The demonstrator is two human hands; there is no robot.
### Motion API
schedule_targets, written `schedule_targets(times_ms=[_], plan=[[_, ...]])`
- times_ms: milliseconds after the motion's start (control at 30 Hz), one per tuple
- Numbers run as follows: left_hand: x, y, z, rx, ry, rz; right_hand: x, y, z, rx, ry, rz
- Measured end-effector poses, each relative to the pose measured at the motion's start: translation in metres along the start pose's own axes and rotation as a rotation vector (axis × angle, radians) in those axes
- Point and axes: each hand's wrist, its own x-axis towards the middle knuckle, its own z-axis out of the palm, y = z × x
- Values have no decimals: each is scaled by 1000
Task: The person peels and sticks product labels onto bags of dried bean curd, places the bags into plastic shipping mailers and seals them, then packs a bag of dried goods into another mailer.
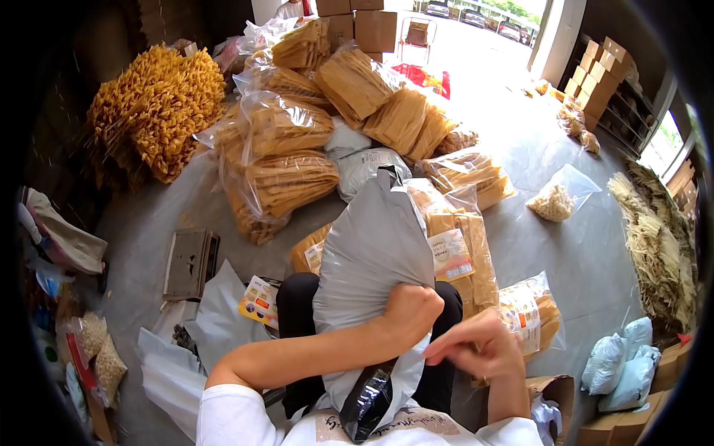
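Observation:
A plump grey plastic mailer bag (372,253) stands upright between my knees and leans against my body. A black strip (368,401) shows at its lower end, near my shirt. My left hand (413,316) reaches across the front of the bag, its fist closed on the bag's right edge. Just right of the bag, my right hand (480,346) has its fingers stretched towards it, slightly blurred, with nothing visible in them. Behind the bag lie clear packs of flat tan sticks, among them a labelled pack (476,275).
A heap of clear bags of tan sticks (286,186) rises ahead. Yellow curled pieces (160,104) are piled at back left. A metal box (192,264) and loose grey mailers (230,308) lie on the left; filled pale-blue bags (625,364) sit at right.

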Motion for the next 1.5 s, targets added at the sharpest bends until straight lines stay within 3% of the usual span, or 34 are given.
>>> schedule_targets(times_ms=[33,67,100,133,233,300,333,400,500,567,633,800,900,1033,1100,1500], plan=[[-1,2,1,58,6,-7,4,5,-7,291,204,-59],[-3,4,1,115,11,-13,21,9,-18,131,415,-202],[-3,6,0,114,10,-12,39,-7,-25,-8,521,-74],[-3,8,-1,137,23,-24,57,-3,-31,32,544,-91],[-2,9,1,167,29,-38,108,11,-41,-43,396,-191],[-3,6,4,177,23,-44,133,29,-41,-157,184,37],[-3,5,6,168,26,-35,142,34,-41,-157,182,35],[-3,4,5,159,29,-28,154,38,-42,79,24,94],[-3,6,1,146,-10,-43,156,28,-46,77,11,-16],[-3,7,4,149,9,-7,161,31,-41,-16,30,-60],[-2,9,7,153,5,-17,164,32,-34,-307,101,-14],[-3,5,-1,105,5,5,162,35,-38,-201,312,24],[-3,8,1,139,-11,-3,161,50,-45,-219,394,-84],[-3,6,8,129,-5,-10,144,41,-40,-249,434,-41],[-2,6,8,94,10,19,140,35,-34,-30,511,-100],[-4,9,4,99,21,-25,157,4,-61,-119,563,-45]])
